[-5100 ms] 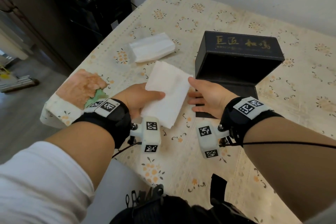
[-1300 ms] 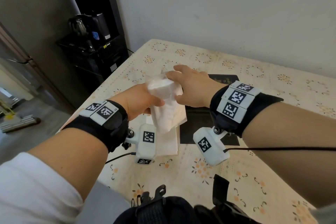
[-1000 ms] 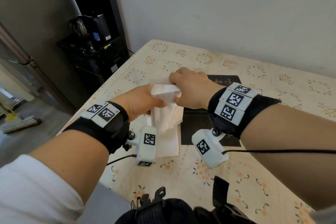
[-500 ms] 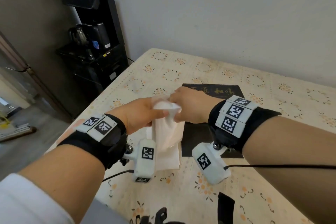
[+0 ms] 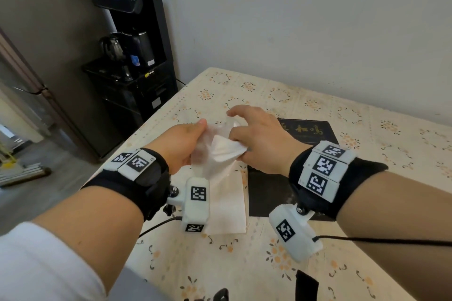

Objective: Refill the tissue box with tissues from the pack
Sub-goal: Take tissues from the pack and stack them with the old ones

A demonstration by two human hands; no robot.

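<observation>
My left hand (image 5: 182,144) and right hand (image 5: 259,140) pinch the tissue pack (image 5: 215,151); the tissue box (image 5: 308,131) lies at two o'clock.

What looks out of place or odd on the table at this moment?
One loose tissue sheet lies flat on the tablecloth beside the black tissue box, outside it. Both hands, left and right, hold the tissue pack above it.

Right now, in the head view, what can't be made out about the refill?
- Tissue box: its inside is hidden behind the right hand and wristband.
- Pack: the clear wrap blurs; how many tissues remain is unclear, with the left hand covering one side.
- Loose tissue on the table: partly hidden by the pack.
</observation>
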